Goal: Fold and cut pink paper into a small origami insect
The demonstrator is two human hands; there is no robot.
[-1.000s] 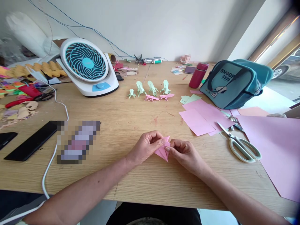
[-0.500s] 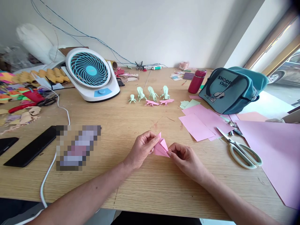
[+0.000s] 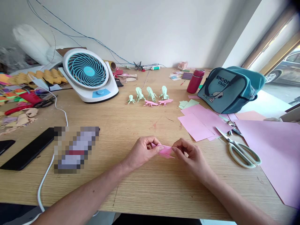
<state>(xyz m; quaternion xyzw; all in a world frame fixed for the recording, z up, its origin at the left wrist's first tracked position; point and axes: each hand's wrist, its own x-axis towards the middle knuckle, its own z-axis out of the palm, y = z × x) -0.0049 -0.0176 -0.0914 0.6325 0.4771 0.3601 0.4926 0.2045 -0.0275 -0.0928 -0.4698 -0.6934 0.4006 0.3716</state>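
Note:
A small folded pink paper piece (image 3: 166, 150) is held just above the wooden table (image 3: 131, 118), near its front edge. My left hand (image 3: 143, 151) pinches its left end and my right hand (image 3: 187, 153) pinches its right end. The fingers of both hands are closed on the paper, which lies almost flat and edge-on between them. Further back stand several finished folded figures, pale green (image 3: 150, 93) and pink (image 3: 165, 101).
Pink paper squares (image 3: 199, 122) and a large pink sheet (image 3: 276, 147) lie to the right, with scissors (image 3: 241, 150) between them. A teal bag (image 3: 231, 89), a red bottle (image 3: 195, 81) and a desk fan (image 3: 87, 73) stand behind. Black phones (image 3: 28, 151) and a white cable (image 3: 48, 168) lie at left.
The pink paper has turned from an upright pointed shape to a flat, sideways lie between my fingers. Both hands stayed near the same spot and still grip it.

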